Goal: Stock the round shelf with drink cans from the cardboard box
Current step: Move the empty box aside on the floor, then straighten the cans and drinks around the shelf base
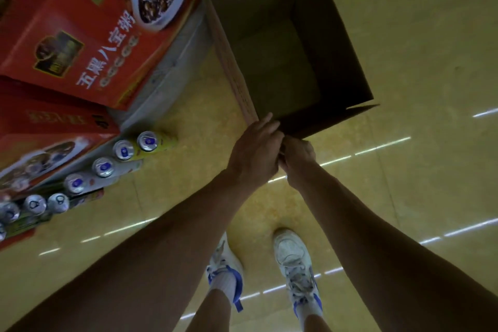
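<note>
Down on the floor point(420, 43), the box point(272, 67) stands open, its inner bottom showing. The left hand point(256, 148) has its fingers curled over the near corner. The right hand point(299, 159) is balled against it at the flap point(336, 118); I cannot tell what it grips. Cans point(103, 167) stand in a row at left, beside red cartons point(80, 35).

Dim yellowish light, streaky glare on floor point(417, 48), dark cardboard box point(272, 62) interior, soft blur, stretched edges
</note>
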Available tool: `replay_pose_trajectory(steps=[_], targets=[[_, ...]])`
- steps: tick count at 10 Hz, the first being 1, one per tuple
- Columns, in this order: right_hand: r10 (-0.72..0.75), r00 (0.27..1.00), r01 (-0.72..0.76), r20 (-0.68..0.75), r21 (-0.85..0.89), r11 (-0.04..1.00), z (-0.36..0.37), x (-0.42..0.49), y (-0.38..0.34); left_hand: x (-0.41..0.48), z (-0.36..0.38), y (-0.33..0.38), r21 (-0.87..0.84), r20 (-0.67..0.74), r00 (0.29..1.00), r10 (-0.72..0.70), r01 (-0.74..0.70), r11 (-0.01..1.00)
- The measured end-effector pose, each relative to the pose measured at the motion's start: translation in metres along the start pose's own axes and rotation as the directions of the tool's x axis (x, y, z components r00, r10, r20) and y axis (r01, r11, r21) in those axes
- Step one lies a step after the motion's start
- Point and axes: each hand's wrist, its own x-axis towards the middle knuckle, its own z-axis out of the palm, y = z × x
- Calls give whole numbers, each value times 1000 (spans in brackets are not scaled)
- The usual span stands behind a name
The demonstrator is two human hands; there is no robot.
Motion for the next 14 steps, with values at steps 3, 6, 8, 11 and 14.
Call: replay_pose_trajectory(steps=[3,6,8,11,14], targets=[[-68,966,208,248,-598,774,-15,-64,19,-125,-17,35,-113,10,913,-409,407,906],[-67,855,502,513,-789,354,23,-126,44,-200,-38,1,-205,-77,736,-673,649,733],[-109,810,581,576,-768,269,70,-146,71,-230,-41,-37,-296,-118,707,-697,645,704],[-231,772,631,592,-758,164,141,-127,112,-262,-26,-107,-348,-194,703,-685,603,718],[-230,667,641,709,-703,-308,209,5,108,-194,37,-209,-189,-326,662,-675,654,732]])
